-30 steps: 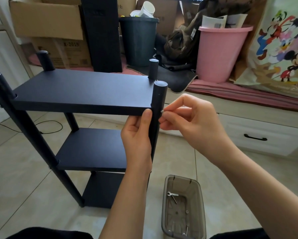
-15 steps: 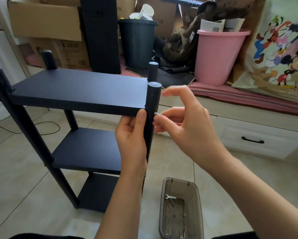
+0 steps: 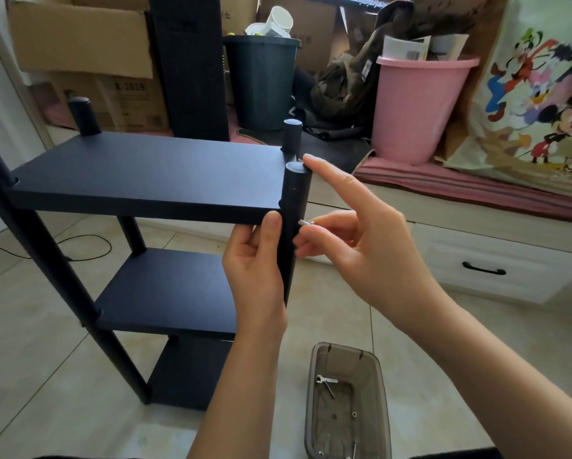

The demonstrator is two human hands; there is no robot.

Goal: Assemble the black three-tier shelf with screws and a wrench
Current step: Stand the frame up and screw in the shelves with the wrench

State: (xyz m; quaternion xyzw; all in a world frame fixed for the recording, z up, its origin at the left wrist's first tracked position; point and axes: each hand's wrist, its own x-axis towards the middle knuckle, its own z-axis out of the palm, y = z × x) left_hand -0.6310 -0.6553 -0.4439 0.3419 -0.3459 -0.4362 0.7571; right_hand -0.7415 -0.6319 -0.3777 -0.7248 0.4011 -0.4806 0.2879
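Two hands work at the near right post. Closest to me on the tiled floor sits a translucent grey plastic tray (image 3: 377,366) holding a small silver wrench (image 3: 326,383) and a few loose screws. Above it my left hand (image 3: 256,256) has its grip wrapped around the black round post (image 3: 292,207) just under the top board of the black three-tier shelf (image 3: 152,180), which stands upright on the floor. My right hand (image 3: 367,246) has changed since a second ago: the forefinger has lifted off and now points up beside the post top, while thumb and middle finger pinch a small silver screw (image 3: 306,222) entering the post's side. I judge I am re-gripping between turns, the screw not yet tight. Beyond stand a pink plastic bucket (image 3: 420,107), a dark bin (image 3: 261,84) and cardboard boxes (image 3: 79,38).
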